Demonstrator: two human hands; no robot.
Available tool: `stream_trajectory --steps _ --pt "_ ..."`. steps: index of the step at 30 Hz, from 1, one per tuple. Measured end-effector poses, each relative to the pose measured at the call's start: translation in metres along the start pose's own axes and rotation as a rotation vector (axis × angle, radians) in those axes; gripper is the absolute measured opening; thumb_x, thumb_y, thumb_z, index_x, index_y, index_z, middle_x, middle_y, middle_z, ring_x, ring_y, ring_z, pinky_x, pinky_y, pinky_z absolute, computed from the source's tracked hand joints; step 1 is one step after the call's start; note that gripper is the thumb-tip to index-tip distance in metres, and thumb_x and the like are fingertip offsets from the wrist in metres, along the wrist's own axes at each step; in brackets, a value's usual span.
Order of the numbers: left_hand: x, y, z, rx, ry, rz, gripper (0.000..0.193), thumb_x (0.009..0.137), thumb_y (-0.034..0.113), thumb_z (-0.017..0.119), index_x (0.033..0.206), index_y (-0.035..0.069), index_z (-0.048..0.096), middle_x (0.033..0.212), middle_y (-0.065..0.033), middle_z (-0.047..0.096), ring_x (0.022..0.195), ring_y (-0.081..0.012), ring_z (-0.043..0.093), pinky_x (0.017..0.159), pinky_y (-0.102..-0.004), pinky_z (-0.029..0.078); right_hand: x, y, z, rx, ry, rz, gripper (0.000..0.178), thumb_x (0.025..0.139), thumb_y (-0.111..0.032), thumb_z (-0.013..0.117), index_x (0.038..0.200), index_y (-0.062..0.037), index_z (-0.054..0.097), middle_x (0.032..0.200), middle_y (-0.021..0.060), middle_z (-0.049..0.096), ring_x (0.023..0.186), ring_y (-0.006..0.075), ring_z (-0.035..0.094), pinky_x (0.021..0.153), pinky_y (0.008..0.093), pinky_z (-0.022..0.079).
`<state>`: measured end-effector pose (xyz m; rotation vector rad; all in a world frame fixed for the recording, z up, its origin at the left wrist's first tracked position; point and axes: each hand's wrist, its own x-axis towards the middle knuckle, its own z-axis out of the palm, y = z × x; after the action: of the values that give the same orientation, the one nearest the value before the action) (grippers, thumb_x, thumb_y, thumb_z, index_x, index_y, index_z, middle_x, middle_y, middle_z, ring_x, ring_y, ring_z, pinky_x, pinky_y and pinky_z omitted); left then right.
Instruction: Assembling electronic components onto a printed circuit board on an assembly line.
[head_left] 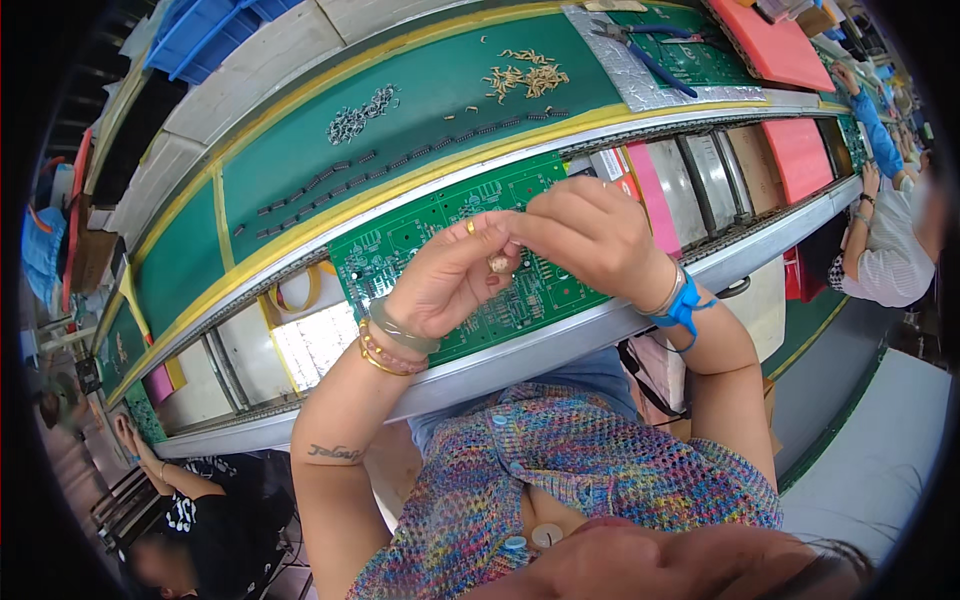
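Note:
My left hand (445, 275) is curled, palm up, with a few small tan parts (500, 264) showing in its fingers. Against its thumb and forefinger tip, my right hand (595, 240) pinches; whatever lies between the fingertips is too small and hidden to name. Both hands hover over a green circuit board (375, 240) that carries many small mounted components. This board rests across the rails of a conveyor line, partly covered by my hands.
Beyond the rail, a green mat (270, 165) bears a pile of tan parts (527, 78), a silvery pile of small parts (362, 115) and rows of black components (410, 160). Blue-handled pliers (655, 65) lie at the back right. Co-workers sit on both sides.

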<state>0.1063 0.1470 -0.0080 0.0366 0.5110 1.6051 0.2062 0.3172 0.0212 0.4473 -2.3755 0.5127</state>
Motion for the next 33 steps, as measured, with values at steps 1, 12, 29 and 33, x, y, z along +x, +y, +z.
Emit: stream_trajectory --steps 1,12,29,33 --pt "-0.002 -0.002 0.0 0.039 -0.015 0.001 0.018 0.094 0.018 0.057 0.106 0.004 0.06 0.084 0.0014 0.058 0.072 -0.006 0.051 0.061 -0.0192 0.041 -0.002 -0.002 0.0 -0.089 -0.012 -0.053 0.024 0.069 -0.01 0.072 0.092 -0.0083 0.066 0.082 0.0042 0.059 0.074 0.0212 0.058 0.062 0.0307 0.049" --pt "-0.019 -0.025 0.0 0.505 0.207 0.002 0.018 0.086 0.015 0.068 0.099 0.002 0.068 0.078 0.0 0.065 0.06 -0.0034 0.053 0.052 -0.0193 0.044 -0.026 -0.033 -0.011 0.036 -0.161 0.2 0.018 0.071 -0.015 0.069 0.087 -0.0098 0.062 0.081 0.0015 0.058 0.072 0.0182 0.057 0.057 0.0293 0.045" --pt "-0.021 -0.032 0.003 0.423 0.207 -0.026 0.015 0.085 0.013 0.069 0.094 0.001 0.068 0.079 -0.0029 0.067 0.061 -0.0051 0.056 0.054 -0.019 0.045 -0.029 -0.045 -0.021 0.105 -0.201 0.335 0.024 0.067 -0.007 0.074 0.089 -0.0074 0.064 0.083 0.0036 0.06 0.073 0.0207 0.059 0.06 0.0311 0.048" --pt "-0.022 -0.031 0.004 0.389 0.227 -0.041 0.015 0.085 0.013 0.069 0.095 0.001 0.068 0.08 -0.0031 0.067 0.062 -0.0052 0.056 0.054 -0.0188 0.045 -0.027 -0.047 -0.021 0.089 -0.194 0.337 0.025 0.067 -0.007 0.074 0.089 -0.0069 0.064 0.083 0.0036 0.06 0.072 0.0203 0.059 0.06 0.0302 0.048"
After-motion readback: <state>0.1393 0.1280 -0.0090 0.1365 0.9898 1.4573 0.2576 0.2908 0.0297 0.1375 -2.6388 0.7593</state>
